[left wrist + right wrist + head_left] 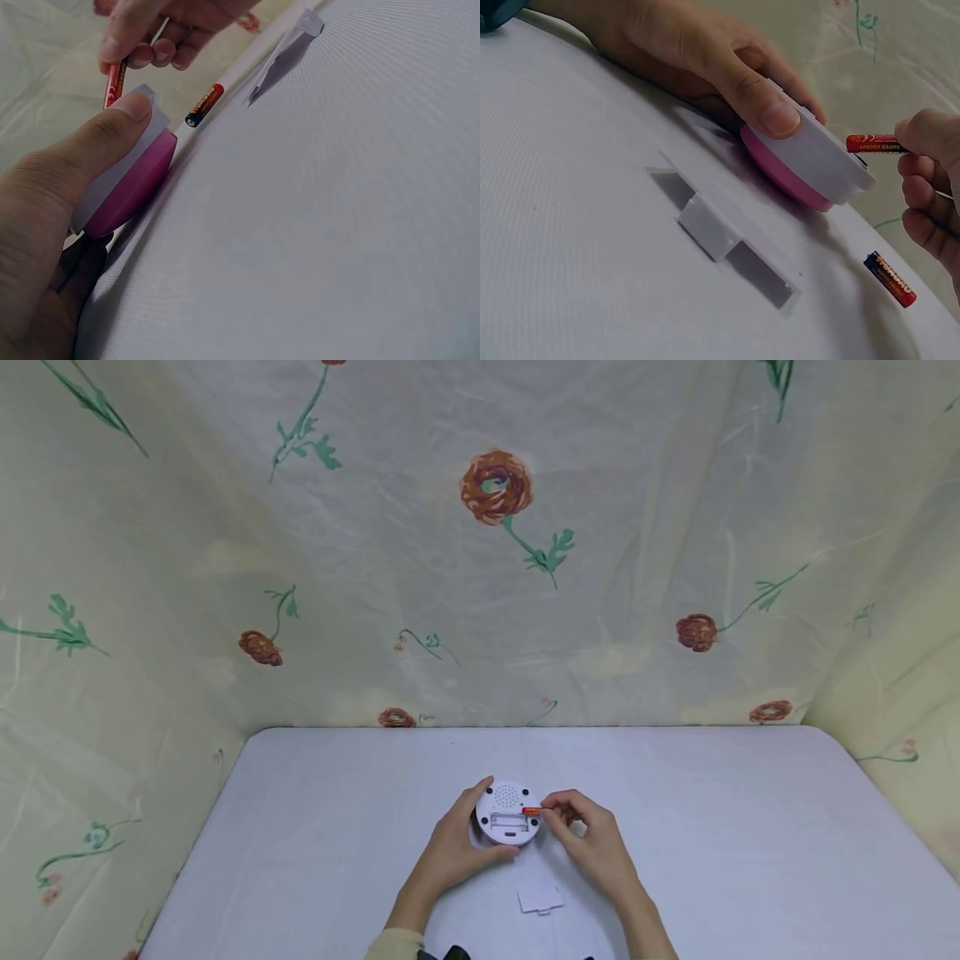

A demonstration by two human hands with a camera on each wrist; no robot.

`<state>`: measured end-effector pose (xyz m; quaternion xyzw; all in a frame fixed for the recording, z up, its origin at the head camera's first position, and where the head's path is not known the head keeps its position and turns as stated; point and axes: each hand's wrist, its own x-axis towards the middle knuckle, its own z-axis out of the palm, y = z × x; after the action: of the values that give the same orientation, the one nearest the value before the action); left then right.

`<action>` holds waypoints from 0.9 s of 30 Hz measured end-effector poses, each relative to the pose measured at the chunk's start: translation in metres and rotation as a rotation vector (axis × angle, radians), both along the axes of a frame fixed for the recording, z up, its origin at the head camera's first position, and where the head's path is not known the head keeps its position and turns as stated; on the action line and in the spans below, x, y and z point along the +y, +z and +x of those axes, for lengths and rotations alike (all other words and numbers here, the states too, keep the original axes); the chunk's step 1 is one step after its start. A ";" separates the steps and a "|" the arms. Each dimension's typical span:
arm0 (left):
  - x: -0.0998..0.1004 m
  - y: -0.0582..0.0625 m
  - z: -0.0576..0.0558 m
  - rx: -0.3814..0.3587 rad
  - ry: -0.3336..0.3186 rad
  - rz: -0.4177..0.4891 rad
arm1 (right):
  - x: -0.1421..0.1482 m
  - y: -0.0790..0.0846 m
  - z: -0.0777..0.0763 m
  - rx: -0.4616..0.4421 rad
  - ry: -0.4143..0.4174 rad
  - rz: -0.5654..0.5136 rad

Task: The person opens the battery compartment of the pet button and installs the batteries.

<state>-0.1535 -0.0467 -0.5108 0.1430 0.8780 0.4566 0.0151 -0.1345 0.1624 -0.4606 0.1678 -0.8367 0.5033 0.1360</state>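
Pink underside (135, 184), wrist views only; left fingers (765, 111) grip the device (507, 797), right fingers (932, 136) pinch a battery (871, 143).

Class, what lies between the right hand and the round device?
A red battery, pinched by the right hand; the right wrist view shows it.

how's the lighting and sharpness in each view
Head: brightest and evenly lit, held battery too small to read; left wrist: dimmer, faint ripple lines on the table; right wrist: also dim, dark shadows under the cover, held battery's lettering partly legible.
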 end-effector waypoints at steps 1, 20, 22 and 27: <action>0.000 0.000 0.000 -0.002 0.000 0.001 | -0.002 0.005 0.002 0.003 0.005 0.006; 0.001 0.000 -0.001 -0.022 -0.001 0.001 | -0.010 0.009 0.005 0.066 0.036 0.024; 0.001 0.000 -0.001 -0.019 0.000 0.003 | -0.011 0.009 0.005 0.058 0.032 0.027; 0.000 0.000 0.000 -0.001 0.001 0.005 | -0.011 0.009 0.006 0.025 0.028 0.034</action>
<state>-0.1535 -0.0466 -0.5107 0.1424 0.8770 0.4587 0.0147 -0.1289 0.1511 -0.4520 0.1879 -0.8409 0.4888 0.1366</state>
